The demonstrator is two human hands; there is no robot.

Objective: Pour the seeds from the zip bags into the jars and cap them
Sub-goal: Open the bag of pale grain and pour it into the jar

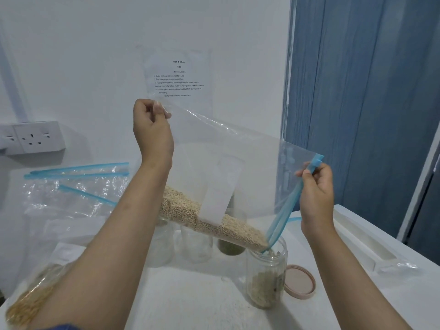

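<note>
Now the left hand (152, 129) pinches the raised bottom corner of the zip bag (238, 163), and the right hand (317, 194) pinches its blue zip edge, so the seeds (214, 222) slide into the open jar (266, 277). Best to keep the mouth inside the rim and lift slowly; the lid (299, 281) waits just beside.
</note>
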